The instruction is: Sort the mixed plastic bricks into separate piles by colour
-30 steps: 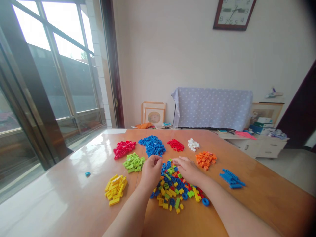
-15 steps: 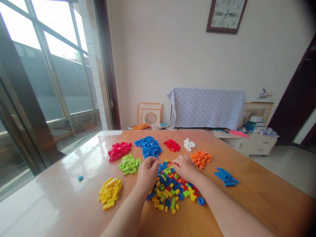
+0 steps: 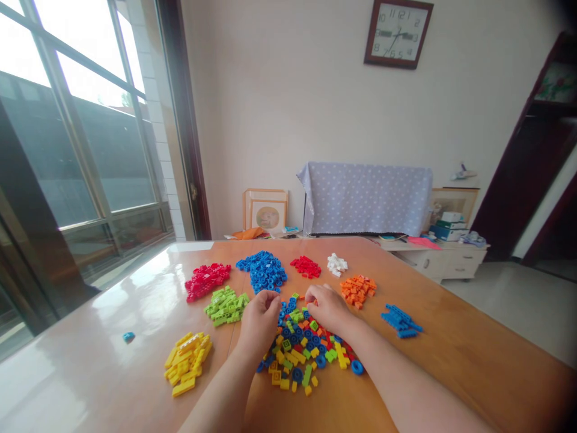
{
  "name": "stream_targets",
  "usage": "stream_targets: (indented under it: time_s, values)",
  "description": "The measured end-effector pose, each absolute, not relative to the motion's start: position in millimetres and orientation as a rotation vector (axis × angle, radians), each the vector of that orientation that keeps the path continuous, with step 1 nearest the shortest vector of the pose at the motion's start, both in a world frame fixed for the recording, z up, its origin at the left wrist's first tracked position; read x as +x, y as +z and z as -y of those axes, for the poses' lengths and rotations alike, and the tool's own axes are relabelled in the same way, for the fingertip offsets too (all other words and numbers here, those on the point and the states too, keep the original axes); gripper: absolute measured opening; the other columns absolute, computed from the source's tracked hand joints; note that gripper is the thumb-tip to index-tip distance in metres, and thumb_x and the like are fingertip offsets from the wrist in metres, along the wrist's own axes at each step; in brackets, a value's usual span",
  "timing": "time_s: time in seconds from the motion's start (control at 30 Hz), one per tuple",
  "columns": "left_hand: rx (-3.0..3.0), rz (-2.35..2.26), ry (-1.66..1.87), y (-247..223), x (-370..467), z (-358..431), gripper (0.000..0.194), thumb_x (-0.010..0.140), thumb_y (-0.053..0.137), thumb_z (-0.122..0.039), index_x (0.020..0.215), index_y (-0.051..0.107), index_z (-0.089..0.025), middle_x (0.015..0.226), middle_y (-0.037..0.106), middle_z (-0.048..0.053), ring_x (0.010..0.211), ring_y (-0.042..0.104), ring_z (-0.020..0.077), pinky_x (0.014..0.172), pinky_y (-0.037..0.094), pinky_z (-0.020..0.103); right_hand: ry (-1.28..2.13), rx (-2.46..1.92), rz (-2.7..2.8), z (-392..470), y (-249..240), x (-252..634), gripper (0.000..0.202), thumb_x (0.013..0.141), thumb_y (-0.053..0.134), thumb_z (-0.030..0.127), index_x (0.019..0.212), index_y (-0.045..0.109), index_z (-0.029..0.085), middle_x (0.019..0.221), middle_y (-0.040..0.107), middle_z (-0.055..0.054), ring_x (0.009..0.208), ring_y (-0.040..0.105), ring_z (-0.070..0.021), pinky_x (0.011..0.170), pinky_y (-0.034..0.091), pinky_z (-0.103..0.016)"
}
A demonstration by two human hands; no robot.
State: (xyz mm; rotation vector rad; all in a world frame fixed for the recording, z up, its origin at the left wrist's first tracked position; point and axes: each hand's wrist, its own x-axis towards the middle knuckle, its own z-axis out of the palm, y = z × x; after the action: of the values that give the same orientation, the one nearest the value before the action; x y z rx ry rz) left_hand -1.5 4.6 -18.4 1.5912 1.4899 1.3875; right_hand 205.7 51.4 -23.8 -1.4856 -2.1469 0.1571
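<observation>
A mixed pile of small toy bricks (image 3: 300,349) in blue, yellow, green, red and orange lies near the table's middle. My left hand (image 3: 262,316) is closed at the pile's left edge, beside the light green bricks (image 3: 226,306); whatever its fingertips pinch is too small to tell. At the pile's upper right, my right hand (image 3: 328,307) has its fingers curled down over the bricks, with any held piece hidden. Blue bricks (image 3: 264,270) are heaped beyond my left hand. Orange bricks (image 3: 358,290) sit just right of my right hand.
Separate heaps hold yellow bricks (image 3: 188,362), crimson bricks (image 3: 207,281), red bricks (image 3: 306,267), white bricks (image 3: 336,264) and long blue bricks (image 3: 400,320). One teal piece (image 3: 128,337) lies on the table (image 3: 90,385) at the left.
The camera view has shifted, so the table and heaps appear farther left. Both hands remain near the same parts of the mixed pile, the right hand's fingers slightly more curled.
</observation>
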Motion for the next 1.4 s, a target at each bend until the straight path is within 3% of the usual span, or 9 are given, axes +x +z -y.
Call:
stream_targets:
  time_s: [0.3, 0.53, 0.73, 1.23, 1.4]
  values:
    - [1.583, -1.499, 1.366, -16.8, -0.9, -3.6, 0.026, 0.081, 0.055, -0.042, 0.084, 0.066, -0.018, 0.07, 0.067, 0.002, 0.065, 0.061, 0.0177, 0.058, 0.043, 0.024, 0.134, -1.709, 1.578, -79.6, -23.4, 288.6, 0.02, 0.083, 0.054, 0.033, 0.092, 0.069, 0.024, 0.089, 0.072, -0.003, 0.079, 0.063, -0.017, 0.067, 0.045, -0.025]
    - [1.57, -1.495, 1.369, -14.6, -1.2, -3.0, 0.029, 0.082, 0.055, -0.045, 0.083, 0.065, -0.018, 0.072, 0.068, 0.003, 0.065, 0.06, 0.0174, 0.057, 0.042, 0.024, 0.178, -1.818, 1.418, -93.8, -42.5, 339.2, 0.021, 0.077, 0.058, 0.03, 0.087, 0.072, 0.021, 0.089, 0.075, -0.007, 0.079, 0.067, -0.0201, 0.069, 0.05, -0.029]
    - [1.574, -1.505, 1.369, -15.1, -2.8, -3.7, 0.03, 0.082, 0.055, -0.046, 0.083, 0.065, -0.017, 0.072, 0.068, 0.003, 0.064, 0.059, 0.0168, 0.056, 0.041, 0.025, 0.264, -1.778, 1.388, -104.0, -55.7, 345.5, 0.028, 0.076, 0.056, 0.023, 0.098, 0.072, 0.018, 0.101, 0.075, -0.01, 0.092, 0.07, -0.0219, 0.082, 0.054, -0.033]
    - [1.517, -1.5, 1.378, -16.5, -2.8, -3.9, 0.03, 0.08, 0.057, -0.046, 0.083, 0.065, -0.017, 0.073, 0.069, 0.004, 0.064, 0.061, 0.0172, 0.057, 0.043, 0.024, 0.236, -1.701, 1.337, -91.2, -38.9, 328.3, 0.035, 0.08, 0.052, 0.028, 0.11, 0.068, 0.02, 0.108, 0.073, -0.01, 0.097, 0.068, -0.0225, 0.085, 0.052, -0.033]
    - [1.54, -1.503, 1.378, -17.0, -3.5, -3.4, 0.029, 0.081, 0.056, -0.045, 0.083, 0.065, -0.017, 0.073, 0.069, 0.004, 0.064, 0.061, 0.0169, 0.056, 0.042, 0.024, 0.378, -1.602, 1.56, -72.3, -22.1, 294.9, 0.033, 0.081, 0.051, 0.03, 0.107, 0.068, 0.021, 0.09, 0.073, -0.005, 0.078, 0.066, -0.0185, 0.07, 0.049, -0.028]
